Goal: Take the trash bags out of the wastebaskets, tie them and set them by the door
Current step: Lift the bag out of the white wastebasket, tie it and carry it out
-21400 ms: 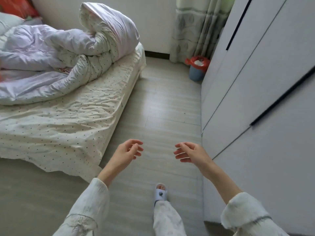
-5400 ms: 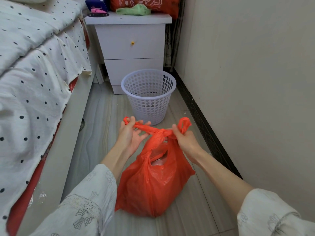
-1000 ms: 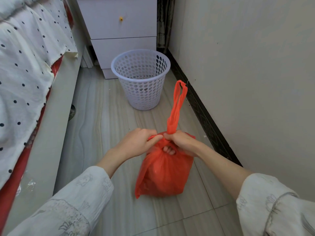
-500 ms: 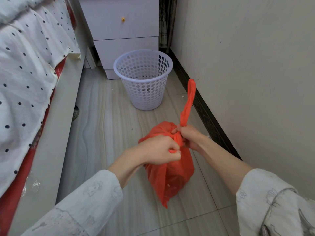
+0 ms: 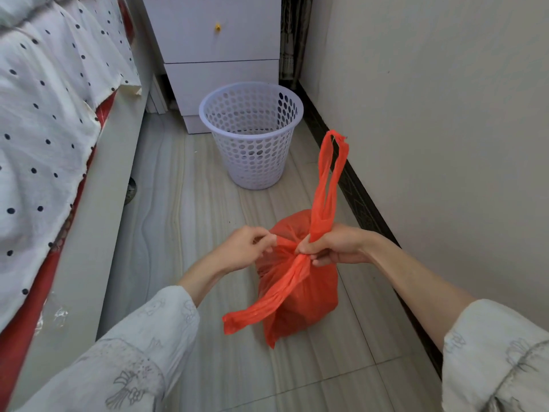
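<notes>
A red plastic trash bag (image 5: 300,295) hangs just above the floor in front of me, its neck gathered. My right hand (image 5: 332,245) grips the neck at the twist, with one handle loop standing up from it. My left hand (image 5: 243,248) pinches the bag's neck from the left. The other handle strip hangs loose toward the lower left. The white perforated wastebasket (image 5: 252,135) stands upright on the floor beyond, with no bag in it.
A bed with a dotted white sheet (image 5: 44,129) runs along the left. A white nightstand (image 5: 219,55) stands behind the basket. A wall (image 5: 445,129) with a dark skirting board closes the right side. Tiled floor (image 5: 193,233) forms a narrow aisle between.
One handle strip has come through and now hangs loose at the lower left. My left hand has moved left of the neck. The upright loop stays in my right hand.
</notes>
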`<act>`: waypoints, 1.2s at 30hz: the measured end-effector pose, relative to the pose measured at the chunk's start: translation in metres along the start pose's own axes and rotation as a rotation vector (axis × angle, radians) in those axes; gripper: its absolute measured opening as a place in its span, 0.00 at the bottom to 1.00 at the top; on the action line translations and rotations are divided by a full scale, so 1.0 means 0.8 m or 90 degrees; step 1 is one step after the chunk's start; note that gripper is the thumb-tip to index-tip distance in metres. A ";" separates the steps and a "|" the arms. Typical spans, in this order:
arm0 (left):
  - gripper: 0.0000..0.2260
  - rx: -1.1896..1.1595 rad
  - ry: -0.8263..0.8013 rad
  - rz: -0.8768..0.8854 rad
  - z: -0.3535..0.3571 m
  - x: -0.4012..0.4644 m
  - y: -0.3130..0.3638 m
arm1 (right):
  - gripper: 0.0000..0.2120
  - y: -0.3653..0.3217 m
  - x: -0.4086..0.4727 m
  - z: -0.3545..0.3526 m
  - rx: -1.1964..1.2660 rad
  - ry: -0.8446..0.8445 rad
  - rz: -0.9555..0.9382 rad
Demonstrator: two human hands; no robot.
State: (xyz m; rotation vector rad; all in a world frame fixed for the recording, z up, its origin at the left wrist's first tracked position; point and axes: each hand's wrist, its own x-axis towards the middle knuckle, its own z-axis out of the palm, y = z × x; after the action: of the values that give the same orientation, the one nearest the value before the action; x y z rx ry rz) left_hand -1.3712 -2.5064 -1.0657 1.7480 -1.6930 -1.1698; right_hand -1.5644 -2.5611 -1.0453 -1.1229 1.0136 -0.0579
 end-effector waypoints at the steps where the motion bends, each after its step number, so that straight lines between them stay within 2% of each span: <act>1: 0.06 -0.021 0.019 0.023 0.006 0.002 -0.005 | 0.03 -0.002 -0.001 0.002 -0.010 -0.010 -0.001; 2: 0.05 -0.044 0.020 0.036 0.011 0.003 -0.008 | 0.04 -0.004 -0.002 0.004 -0.020 -0.018 -0.003; 7: 0.10 -0.089 0.010 0.082 0.027 0.000 -0.013 | 0.07 -0.007 -0.001 0.011 -0.026 -0.031 -0.019; 12: 0.12 -0.038 0.011 0.114 0.027 -0.005 -0.012 | 0.10 -0.003 -0.001 0.014 -0.031 -0.053 -0.021; 18: 0.05 0.034 0.020 0.118 0.030 -0.006 -0.016 | 0.10 0.004 0.004 0.020 -0.041 -0.052 -0.012; 21: 0.10 0.075 0.017 0.109 0.034 -0.005 -0.018 | 0.10 0.007 0.007 0.026 -0.091 0.004 -0.025; 24: 0.04 0.083 0.021 0.085 0.035 -0.001 -0.017 | 0.13 0.009 0.013 0.030 -0.195 0.102 -0.057; 27: 0.02 0.067 0.039 0.059 0.038 0.003 -0.015 | 0.15 0.010 0.020 0.036 -0.351 0.200 -0.109; 30: 0.05 0.050 0.070 0.031 0.039 0.007 -0.011 | 0.16 0.015 0.027 0.041 -0.518 0.285 -0.169; 33: 0.13 0.026 0.087 0.032 0.039 0.012 -0.008 | 0.06 0.024 0.033 0.043 -0.479 0.334 -0.225; 35: 0.13 0.005 0.081 0.024 0.039 0.012 -0.010 | 0.09 0.027 0.039 0.043 -0.454 0.348 -0.220; 36: 0.11 -0.009 0.074 0.019 0.040 0.012 -0.012 | 0.06 0.026 0.041 0.041 -0.413 0.349 -0.185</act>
State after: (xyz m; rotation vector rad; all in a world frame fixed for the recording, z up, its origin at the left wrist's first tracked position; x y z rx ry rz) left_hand -1.3920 -2.5060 -1.0936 1.7414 -1.6323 -1.0451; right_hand -1.5312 -2.5441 -1.0803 -1.9100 1.3950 -0.3007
